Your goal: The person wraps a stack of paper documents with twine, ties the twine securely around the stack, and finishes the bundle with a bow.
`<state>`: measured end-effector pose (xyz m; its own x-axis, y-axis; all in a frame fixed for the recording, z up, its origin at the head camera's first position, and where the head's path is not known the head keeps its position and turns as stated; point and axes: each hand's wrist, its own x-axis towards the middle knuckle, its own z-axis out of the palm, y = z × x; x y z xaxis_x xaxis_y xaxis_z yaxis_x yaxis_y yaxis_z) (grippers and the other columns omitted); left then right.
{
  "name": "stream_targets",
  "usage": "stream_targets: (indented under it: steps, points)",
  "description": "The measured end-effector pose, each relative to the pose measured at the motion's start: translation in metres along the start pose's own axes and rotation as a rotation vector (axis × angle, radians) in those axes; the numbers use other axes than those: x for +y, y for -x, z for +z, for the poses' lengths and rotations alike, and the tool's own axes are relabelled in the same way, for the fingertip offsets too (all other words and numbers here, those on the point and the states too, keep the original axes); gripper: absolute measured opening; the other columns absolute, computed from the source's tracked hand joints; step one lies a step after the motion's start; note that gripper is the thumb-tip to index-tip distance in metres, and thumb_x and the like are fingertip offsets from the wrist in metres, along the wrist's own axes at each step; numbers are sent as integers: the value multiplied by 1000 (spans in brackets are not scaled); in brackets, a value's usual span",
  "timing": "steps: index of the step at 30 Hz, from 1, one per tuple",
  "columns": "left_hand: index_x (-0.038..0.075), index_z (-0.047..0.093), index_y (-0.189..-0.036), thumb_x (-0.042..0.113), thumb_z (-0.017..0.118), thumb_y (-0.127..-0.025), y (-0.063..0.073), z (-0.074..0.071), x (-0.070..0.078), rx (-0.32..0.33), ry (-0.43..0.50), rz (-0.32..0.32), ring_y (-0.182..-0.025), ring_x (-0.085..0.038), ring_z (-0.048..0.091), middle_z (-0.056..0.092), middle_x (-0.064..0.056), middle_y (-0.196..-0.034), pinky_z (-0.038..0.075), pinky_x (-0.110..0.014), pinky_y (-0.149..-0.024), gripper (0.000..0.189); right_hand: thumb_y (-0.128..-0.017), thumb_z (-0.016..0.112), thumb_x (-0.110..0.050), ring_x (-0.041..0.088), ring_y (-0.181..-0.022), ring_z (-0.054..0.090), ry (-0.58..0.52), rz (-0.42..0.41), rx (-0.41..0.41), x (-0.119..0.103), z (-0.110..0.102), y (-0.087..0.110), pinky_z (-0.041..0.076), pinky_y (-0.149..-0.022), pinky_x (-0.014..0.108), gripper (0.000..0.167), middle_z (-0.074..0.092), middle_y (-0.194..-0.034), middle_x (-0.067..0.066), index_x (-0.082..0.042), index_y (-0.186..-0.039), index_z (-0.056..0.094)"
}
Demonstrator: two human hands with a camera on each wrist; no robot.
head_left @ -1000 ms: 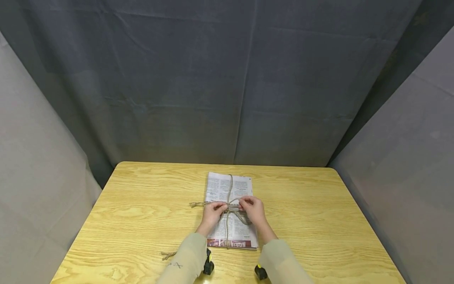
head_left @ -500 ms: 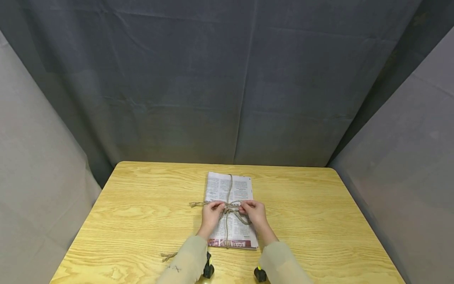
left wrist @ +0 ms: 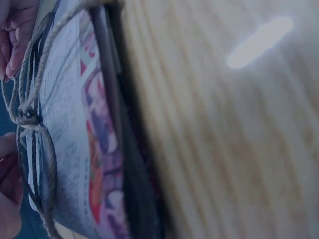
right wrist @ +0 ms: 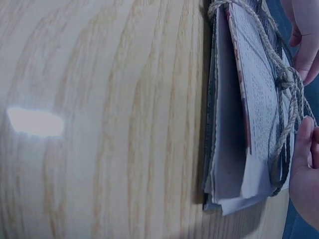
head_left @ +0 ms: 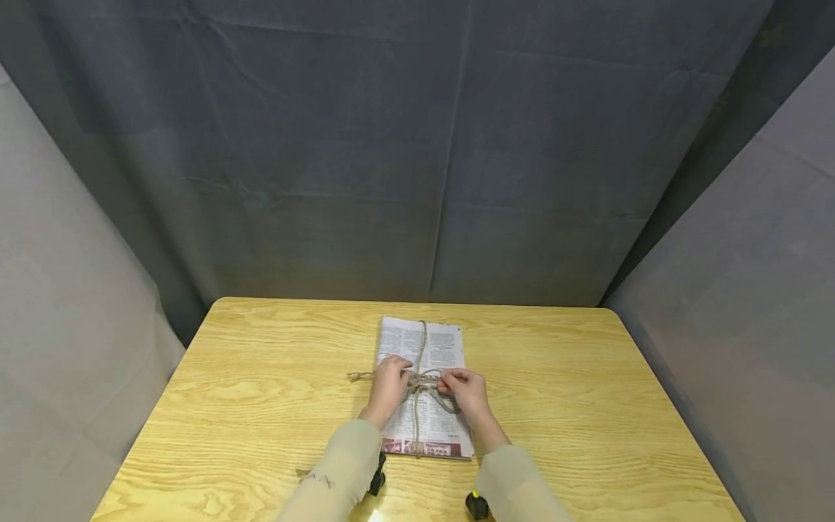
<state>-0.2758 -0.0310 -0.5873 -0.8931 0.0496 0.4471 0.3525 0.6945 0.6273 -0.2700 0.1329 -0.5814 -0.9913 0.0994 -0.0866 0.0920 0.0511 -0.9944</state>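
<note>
A stack of folded newspapers (head_left: 440, 428) lies on the table, bound crosswise with brown twine (head_left: 417, 420). The knot (left wrist: 27, 117) and a loop sit at the middle of the top sheet. My left hand (head_left: 389, 384) is left of the knot, its index finger and thumb apart, the tips close to the twine. From the right, my right hand (head_left: 466, 391) pinches a loop of twine between thumb and index finger. Both hands also show at the edge of the right wrist view, the left hand (right wrist: 306, 45) above the right hand (right wrist: 305, 174).
A frayed twine end (head_left: 359, 376) sticks out left of the stack. Another frayed end (head_left: 303, 473) lies by the left sleeve (head_left: 342, 464). The wooden table (head_left: 587, 406) is enclosed by a dark curtain (head_left: 326, 159) behind and pale cloth at both sides.
My left hand has let its pinch go; its index finger has lifted and the hand has turned and risen slightly. The right hand has shifted slightly down, still pinching the loop.
</note>
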Motion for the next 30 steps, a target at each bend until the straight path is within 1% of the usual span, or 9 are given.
stream_targets:
  steps: [1, 4, 7, 8, 12, 20, 25, 28, 30]
  points:
    - [1, 70, -87, 2, 69, -78, -1, 0, -1, -21, -57, 26, -80, -23, 60, 65, -8, -82, 51, -33, -74, 9, -86, 61, -6, 14, -62, 65, -24, -35, -22, 2, -1, 0, 55, -61, 24, 19, 65, -74, 15, 12, -90, 63]
    - [5, 71, -84, 5, 70, -77, -3, -2, -2, -76, -166, 62, -80, -22, 60, 66, -5, -80, 48, -35, -76, 7, -86, 62, -8, 13, -62, 64, -35, -54, -38, 1, -1, 1, 55, -60, 24, 20, 65, -73, 14, 12, -89, 63]
    - [6, 72, -83, 7, 70, -78, -4, -4, -2, -109, -217, 82, -79, -21, 59, 66, -3, -79, 48, -35, -76, 6, -87, 61, -7, 13, -63, 64, -15, -7, -25, 1, 0, 0, 55, -62, 24, 19, 65, -75, 14, 11, -91, 63]
    - [7, 72, -83, 8, 70, -78, -4, -5, -1, -121, -224, 82, -80, -20, 59, 65, -2, -79, 48, -35, -76, 5, -87, 60, -6, 14, -65, 65, 7, 31, -5, -1, 1, 0, 56, -64, 26, 19, 65, -77, 15, 12, -93, 62]
    - [9, 72, -82, 10, 70, -78, -4, -7, -2, -149, -257, 91, -79, -19, 57, 64, 0, -78, 47, -34, -74, 4, -88, 58, -3, 15, -66, 65, 25, 74, 9, -3, 2, -1, 56, -66, 28, 19, 65, -79, 16, 13, -97, 61]
    - [8, 71, -82, 8, 67, -80, -4, -9, -4, -193, -233, 72, -79, -19, 55, 61, 0, -78, 46, -34, -76, 4, -88, 58, -2, 16, -65, 65, 16, 66, 9, -3, 1, -1, 56, -65, 28, 19, 65, -77, 16, 14, -96, 61]
    - [5, 70, -80, 4, 66, -80, -7, -15, -5, -194, -208, 70, -76, -21, 56, 59, -3, -76, 48, -32, -72, 5, -87, 58, -2, 13, -63, 64, 10, 68, 17, -2, 2, -2, 56, -63, 27, 17, 65, -74, 13, 13, -95, 62]
    - [2, 70, -81, -1, 63, -81, -10, -19, -6, -210, -158, 44, -76, -23, 58, 60, -7, -77, 51, -31, -69, 7, -87, 59, -3, 14, -64, 64, 13, 74, 20, -2, 2, -2, 56, -64, 27, 17, 65, -74, 13, 13, -95, 62]
    - [0, 69, -82, -3, 60, -83, -13, -22, -6, -239, -112, -1, -77, -24, 59, 60, -9, -79, 52, -31, -68, 9, -87, 59, -3, 14, -65, 64, 17, 75, 22, -1, 2, -2, 56, -64, 27, 17, 66, -75, 14, 12, -95, 63]
